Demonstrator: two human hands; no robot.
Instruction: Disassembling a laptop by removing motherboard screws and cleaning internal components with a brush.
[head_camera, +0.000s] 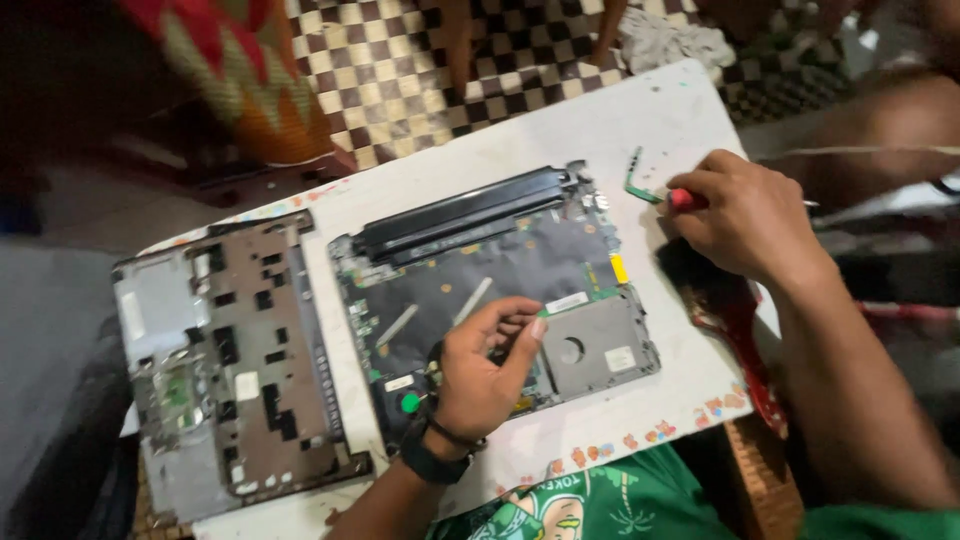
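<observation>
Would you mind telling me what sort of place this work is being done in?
Probably a home or small informal repair spot, not a proper workshop: an opened laptop and its removed cover panel lie on a small white table, over a checkered floor.

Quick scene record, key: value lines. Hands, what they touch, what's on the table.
left hand: fingers pinched on the opened laptop base, near its middle
right hand: closed on a red-handled tool
beside the tool: small green circuit strip
left of the base: removed laptop cover, inner side up
surface: white table
wrist: black band on left
</observation>
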